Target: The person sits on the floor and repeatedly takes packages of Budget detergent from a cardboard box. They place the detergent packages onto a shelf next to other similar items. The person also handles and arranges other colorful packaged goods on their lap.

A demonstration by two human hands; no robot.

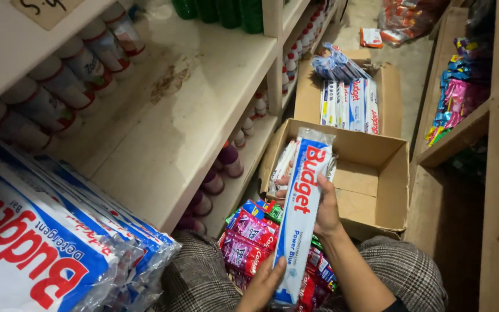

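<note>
Both hands on one long white-and-blue detergent bar pack (300,214), held upright over the lap. Right hand (322,211) wraps its middle from behind, fingers curled shut on it. Left hand (264,283) pinches the bottom end. Open cardboard box (376,179) just behind.

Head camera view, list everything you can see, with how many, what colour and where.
Detergent bar pack: one, white and blue with red lettering, held in both hands.
Stacked packs: several, same colours, shelf at lower left.
Sachet strips: a pile, red and pink, on the lap.
Near box: one, brown cardboard, open, floor.
Far box: one, brown, holds more packs.
Bottles: a row, white, upper shelf.
Green bottles: several, top shelf.
Left hand: pack's lower end.
Right hand: pack's middle.
</note>
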